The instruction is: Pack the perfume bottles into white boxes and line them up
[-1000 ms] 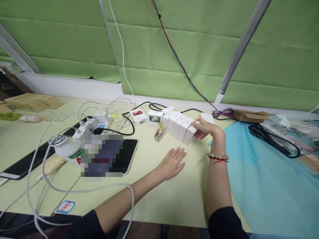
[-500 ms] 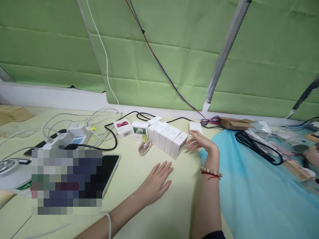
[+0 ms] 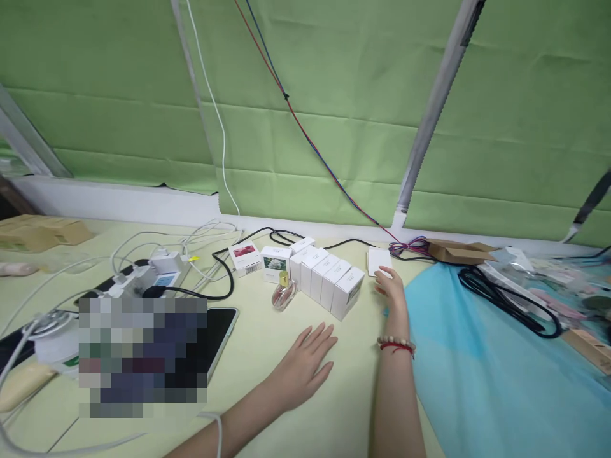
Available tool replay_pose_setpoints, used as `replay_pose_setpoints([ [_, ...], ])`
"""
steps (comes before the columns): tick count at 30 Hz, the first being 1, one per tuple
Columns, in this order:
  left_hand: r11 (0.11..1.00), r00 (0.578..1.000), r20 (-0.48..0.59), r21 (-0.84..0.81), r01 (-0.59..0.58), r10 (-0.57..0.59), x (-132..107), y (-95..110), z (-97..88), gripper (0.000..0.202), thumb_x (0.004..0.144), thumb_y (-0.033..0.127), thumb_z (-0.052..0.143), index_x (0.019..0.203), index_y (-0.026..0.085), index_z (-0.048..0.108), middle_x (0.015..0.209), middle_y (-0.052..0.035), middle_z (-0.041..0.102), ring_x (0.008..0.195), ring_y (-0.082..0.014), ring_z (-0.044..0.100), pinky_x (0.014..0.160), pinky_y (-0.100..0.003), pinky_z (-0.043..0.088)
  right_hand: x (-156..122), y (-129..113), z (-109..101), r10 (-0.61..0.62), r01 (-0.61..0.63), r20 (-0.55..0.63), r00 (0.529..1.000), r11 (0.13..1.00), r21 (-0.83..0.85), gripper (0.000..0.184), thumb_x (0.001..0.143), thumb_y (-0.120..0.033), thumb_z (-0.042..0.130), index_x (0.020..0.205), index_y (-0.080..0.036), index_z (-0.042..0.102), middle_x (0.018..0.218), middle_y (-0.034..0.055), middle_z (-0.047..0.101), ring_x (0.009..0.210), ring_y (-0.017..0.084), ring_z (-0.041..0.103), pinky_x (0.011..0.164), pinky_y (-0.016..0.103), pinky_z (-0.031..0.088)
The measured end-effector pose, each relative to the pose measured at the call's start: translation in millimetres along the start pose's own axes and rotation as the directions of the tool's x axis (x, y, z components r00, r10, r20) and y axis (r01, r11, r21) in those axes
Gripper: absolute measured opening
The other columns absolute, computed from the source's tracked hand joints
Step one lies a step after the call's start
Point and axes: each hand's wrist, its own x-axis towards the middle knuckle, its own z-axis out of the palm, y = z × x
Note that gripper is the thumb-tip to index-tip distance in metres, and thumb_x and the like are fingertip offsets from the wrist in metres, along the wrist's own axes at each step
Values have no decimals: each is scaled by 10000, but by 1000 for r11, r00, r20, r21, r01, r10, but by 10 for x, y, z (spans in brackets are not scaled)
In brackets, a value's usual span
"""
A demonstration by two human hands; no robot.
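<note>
A slanted row of several small white boxes [image 3: 329,280] stands on the pale yellow table [image 3: 344,407]. My right hand [image 3: 392,289] reaches out past the row's right end, its fingertips at a separate flat white box [image 3: 379,260]; its fingers look loosely extended and hold nothing. It wears a bead bracelet with a red string. My left hand [image 3: 305,362] lies flat on the table, fingers spread, in front of the row. A small glass perfume bottle with a gold cap [image 3: 283,294] stands just left of the row.
Two printed boxes [image 3: 260,259] stand left of the row. A power strip with chargers and tangled cables [image 3: 162,270], a tablet [image 3: 217,331] and a white jar [image 3: 60,346] fill the left. A blue cloth [image 3: 487,375] with a black cable [image 3: 510,296] covers the right. Cardboard [image 3: 458,252] lies by the wall.
My right hand has let go of the end box of the row and moved right and back to the separate flat box. The left hand stayed flat. The view shifted.
</note>
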Motion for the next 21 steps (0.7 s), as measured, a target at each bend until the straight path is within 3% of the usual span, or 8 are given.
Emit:
replay_pose_setpoints([
  [5,1000,1000,13,5,10,-10,-18,0,4,452,949,341,312,1369,197,397,1461,-51,312,1375,-232,242,1119,-472,261,-47,9,69,51,-54,21,998,986,155,469,776,-319,504,1217,-166,461,1176,104,569,1055,168,598,697,195,560],
  [9,999,1000,-5,-35,12,-12,-37,13,-24,445,935,326,345,1356,198,410,1450,-67,331,1365,-242,267,1109,-490,268,-120,-81,-24,27,-26,-2,1000,973,229,431,783,-328,490,1174,-148,463,1263,122,525,1135,197,554,708,200,562],
  [16,998,999,22,-50,29,-28,-80,25,-54,439,922,310,360,1341,186,408,1445,-74,349,1368,-238,264,1121,-487,243,-494,-690,-374,-100,97,-10,995,927,362,519,764,-317,575,1234,-124,467,1330,117,481,1195,199,505,816,217,542],
  [21,992,992,-125,-122,16,-31,-100,30,-78,492,896,265,400,1376,216,302,1370,-67,438,1262,-217,399,1063,-418,360,-1061,-1062,-562,-247,236,-21,969,895,378,593,658,-343,708,1189,-115,571,1220,107,574,1179,227,509,798,237,549],
])
